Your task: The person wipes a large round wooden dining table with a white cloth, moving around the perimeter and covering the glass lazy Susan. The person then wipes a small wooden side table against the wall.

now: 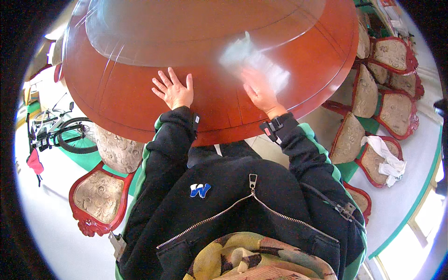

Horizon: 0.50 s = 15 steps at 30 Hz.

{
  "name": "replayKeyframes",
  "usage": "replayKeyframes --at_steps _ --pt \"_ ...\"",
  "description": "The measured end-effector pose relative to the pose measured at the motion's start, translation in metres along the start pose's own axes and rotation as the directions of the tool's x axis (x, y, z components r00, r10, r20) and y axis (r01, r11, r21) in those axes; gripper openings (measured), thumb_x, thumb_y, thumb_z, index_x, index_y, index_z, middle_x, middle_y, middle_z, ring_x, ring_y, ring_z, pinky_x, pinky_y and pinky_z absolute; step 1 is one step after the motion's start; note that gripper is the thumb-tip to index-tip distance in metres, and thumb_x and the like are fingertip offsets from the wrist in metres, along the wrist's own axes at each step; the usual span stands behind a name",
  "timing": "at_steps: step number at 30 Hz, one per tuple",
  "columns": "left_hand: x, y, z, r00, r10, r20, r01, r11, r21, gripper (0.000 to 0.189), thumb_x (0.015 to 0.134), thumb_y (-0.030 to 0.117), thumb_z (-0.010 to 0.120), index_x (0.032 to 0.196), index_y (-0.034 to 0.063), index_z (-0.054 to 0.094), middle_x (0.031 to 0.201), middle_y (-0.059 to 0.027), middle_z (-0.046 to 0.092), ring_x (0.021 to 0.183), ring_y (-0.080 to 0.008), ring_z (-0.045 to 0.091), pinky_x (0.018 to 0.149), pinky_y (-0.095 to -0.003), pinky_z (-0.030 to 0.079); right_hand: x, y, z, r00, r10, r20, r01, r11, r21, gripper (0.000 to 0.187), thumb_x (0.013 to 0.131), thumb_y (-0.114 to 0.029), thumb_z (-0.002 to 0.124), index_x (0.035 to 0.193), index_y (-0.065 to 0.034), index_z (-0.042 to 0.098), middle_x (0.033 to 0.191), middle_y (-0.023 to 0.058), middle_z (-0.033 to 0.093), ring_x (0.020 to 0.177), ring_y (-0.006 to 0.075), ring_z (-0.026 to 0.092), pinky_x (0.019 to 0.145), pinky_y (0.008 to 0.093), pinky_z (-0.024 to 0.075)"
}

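Before me is a large round table of glossy reddish-brown wood (140, 105), with a raised round disc (133, 45) on its middle. On the bare rim of the table my left hand (176, 91) lies palm down, its fingers spread, holding nothing. My right hand (259, 89) rests on a pale cloth (274, 71), to the right on the tabletop. Hand and cloth are blurred, and the cloth reaches up over the edge of the disc. Whether the fingers grip the cloth or only press on it is unclear.
Upholstered chairs with red carved frames (395, 108) crowd the right side. A white cloth (385, 157) is draped over one of them. At the left stand another such chair (99, 196) and a bicycle (77, 134). Green strips (78, 159) mark the pale floor.
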<state>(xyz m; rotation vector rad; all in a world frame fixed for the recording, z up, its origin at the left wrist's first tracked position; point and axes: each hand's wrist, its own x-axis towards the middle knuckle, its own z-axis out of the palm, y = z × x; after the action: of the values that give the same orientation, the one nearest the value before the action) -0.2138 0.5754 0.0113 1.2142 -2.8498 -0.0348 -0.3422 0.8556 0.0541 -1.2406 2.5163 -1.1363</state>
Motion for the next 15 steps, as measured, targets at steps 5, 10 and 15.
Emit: replayKeyframes --at_steps 5,10,15 --pt "0.000 0.000 -0.002 1.000 -0.008 0.015 0.008 1.000 0.000 0.083 0.098 0.068 0.041 0.162 0.0162 0.029 0.170 -0.0184 0.016 0.156 -0.0467 0.006 0.122 -0.0635 0.000 -0.017 -0.001 -0.025 0.676 0.730 0.101 -0.527 0.383 0.759 0.036 0.101 -0.028 0.058 0.130 -0.0063 0.065 0.126 0.0156 0.067 0.121 0.0333 0.060 0.106 0.0410 0.0456" --pt "0.001 0.001 0.001 0.999 -0.012 0.031 0.011 1.000 0.022 0.084 0.099 0.071 0.035 0.163 0.0175 0.026 0.170 -0.0183 0.015 0.156 -0.0457 0.005 0.122 -0.0637 0.001 -0.019 -0.007 -0.049 0.677 0.695 0.241 -0.058 -0.277 0.959 0.036 0.105 -0.019 0.046 0.131 0.0028 0.059 0.126 0.0160 0.064 0.120 0.0291 0.059 0.101 0.0417 0.0474" --pt "0.000 -0.001 0.004 1.000 -0.008 0.010 0.008 1.000 0.015 0.084 0.099 0.071 0.036 0.163 0.0176 0.026 0.170 -0.0185 0.016 0.156 -0.0463 0.005 0.122 -0.0647 0.002 -0.010 -0.034 -0.063 0.716 0.615 0.330 0.129 -0.580 0.804 0.039 0.085 0.009 0.055 0.121 -0.0037 0.060 0.107 0.0097 0.063 0.097 0.0235 0.062 0.092 0.0405 0.0530"
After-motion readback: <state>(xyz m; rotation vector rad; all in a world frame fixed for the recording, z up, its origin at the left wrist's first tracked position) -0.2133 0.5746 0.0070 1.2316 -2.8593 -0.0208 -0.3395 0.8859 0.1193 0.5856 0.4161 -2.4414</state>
